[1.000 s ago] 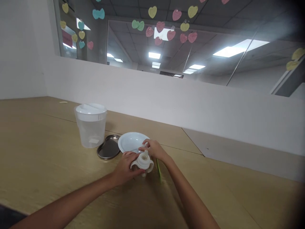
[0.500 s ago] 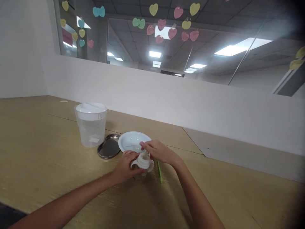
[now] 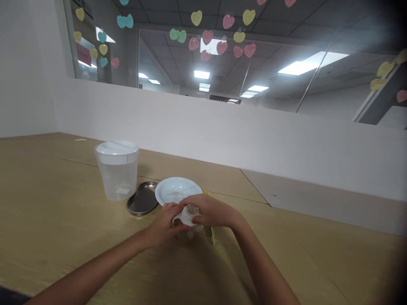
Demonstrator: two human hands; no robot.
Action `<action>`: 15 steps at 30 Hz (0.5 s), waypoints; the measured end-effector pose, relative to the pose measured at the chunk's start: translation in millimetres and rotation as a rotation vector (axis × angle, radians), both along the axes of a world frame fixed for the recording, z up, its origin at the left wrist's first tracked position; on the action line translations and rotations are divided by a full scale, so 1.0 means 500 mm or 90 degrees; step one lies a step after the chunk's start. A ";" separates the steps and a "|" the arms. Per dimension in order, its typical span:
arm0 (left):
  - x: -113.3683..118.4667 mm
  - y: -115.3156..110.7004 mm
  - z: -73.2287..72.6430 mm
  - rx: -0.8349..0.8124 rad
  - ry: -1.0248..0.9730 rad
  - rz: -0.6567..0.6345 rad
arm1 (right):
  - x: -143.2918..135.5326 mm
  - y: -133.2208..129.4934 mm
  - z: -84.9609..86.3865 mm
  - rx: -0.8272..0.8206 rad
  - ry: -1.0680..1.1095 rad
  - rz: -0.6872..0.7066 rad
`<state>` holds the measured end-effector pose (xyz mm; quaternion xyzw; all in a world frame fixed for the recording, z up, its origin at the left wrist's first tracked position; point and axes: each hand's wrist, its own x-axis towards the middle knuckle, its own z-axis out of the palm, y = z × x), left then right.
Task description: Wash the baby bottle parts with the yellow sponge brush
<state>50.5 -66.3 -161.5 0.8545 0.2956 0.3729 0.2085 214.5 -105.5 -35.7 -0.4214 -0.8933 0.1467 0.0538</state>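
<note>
A baby bottle [image 3: 187,217] with a white collar, side handles and a clear teat stands upright in front of me. My left hand [image 3: 163,225] is closed around its left side, at the handle. My right hand [image 3: 214,210] grips the white collar from the right, fingers curled over its far side. Most of the clear bottle body is hidden or blurred below the hands. Just behind the hands is a pale blue-white bowl [image 3: 162,189] with something clear in it. A thin green item [image 3: 212,238] lies beside the bottle, partly covered by my right hand.
A clear plastic pitcher [image 3: 117,176] with a white lid stands at the left, holding liquid. Between it and the bowl lies a metal kidney-shaped tray [image 3: 143,201]. Behind the wooden table [image 3: 79,220] rises a white wall [image 3: 190,123] below a window.
My right hand has come down from the teat to the collar and now wraps it. My left hand keeps its hold on the bottle. The view has shifted slightly.
</note>
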 end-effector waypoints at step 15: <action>0.001 0.001 -0.006 -0.011 -0.018 0.029 | 0.017 0.004 0.018 0.143 0.131 -0.049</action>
